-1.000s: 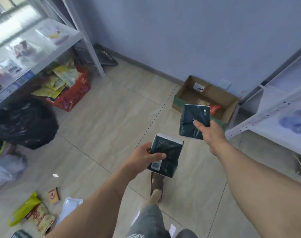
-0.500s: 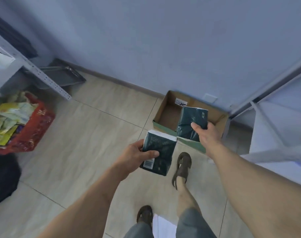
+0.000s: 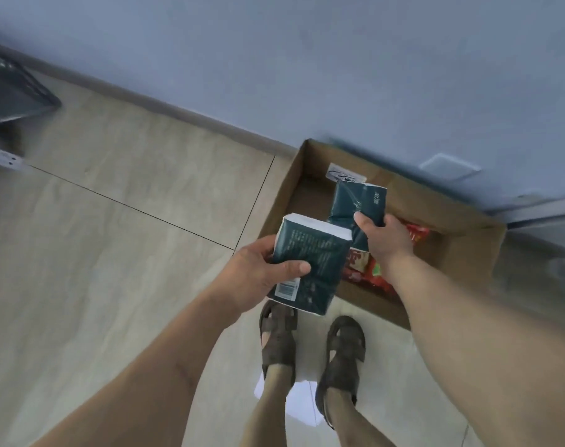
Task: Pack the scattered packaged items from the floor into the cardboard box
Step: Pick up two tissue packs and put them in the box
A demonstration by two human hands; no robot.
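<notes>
Standing at the near edge of the box, I had a dark green pack in each hand. My left hand gripped the near pack, thumb curled across its printed face and fingers wrapped behind, the barcode end pointing down toward my feet. That pack hung just outside the box's near-left wall, above the floor. My right hand clamped the far pack from below, thumb pressed on its front; it stood roughly upright over the open box, its white-edged top toward the wall. I could not tell whether it touched the bottom.

Inside the box, red snack bags lay along the near-right part, partly hidden by my right wrist, and a white label was stuck to the far inner wall. The box sat on the floor close against the wall. My sandals stood just beside the box's near edge, over a white sheet on the tiles. A dark tray lay at the far-left corner of the floor.
</notes>
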